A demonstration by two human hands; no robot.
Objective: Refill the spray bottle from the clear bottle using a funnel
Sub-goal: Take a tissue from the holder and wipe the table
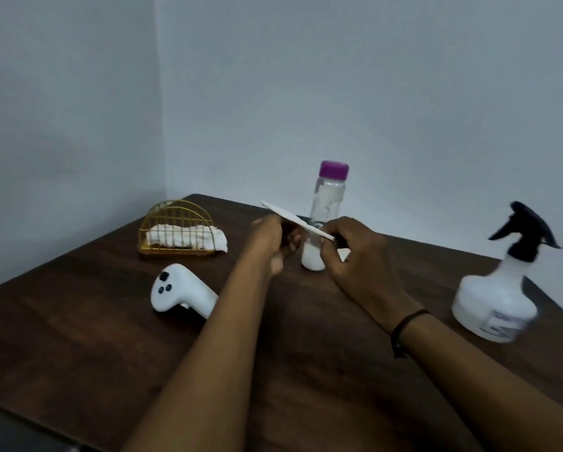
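Note:
A clear bottle [328, 203] with a purple cap stands upright at the back middle of the dark wooden table [77, 337]. In front of it both hands hold up a white funnel [289, 218], seen edge-on with its rim tilted down to the right. My left hand [270, 243] grips it from below, hiding its lower part. My right hand [355, 256] pinches the right end of the rim. The white spray bottle [498, 298] with a black trigger head stands far right, apart from both hands.
A gold wire holder [177, 228] with white cloth in it stands at the back left. A white hand controller [180, 291] lies left of my left forearm. Walls meet in a corner behind the table.

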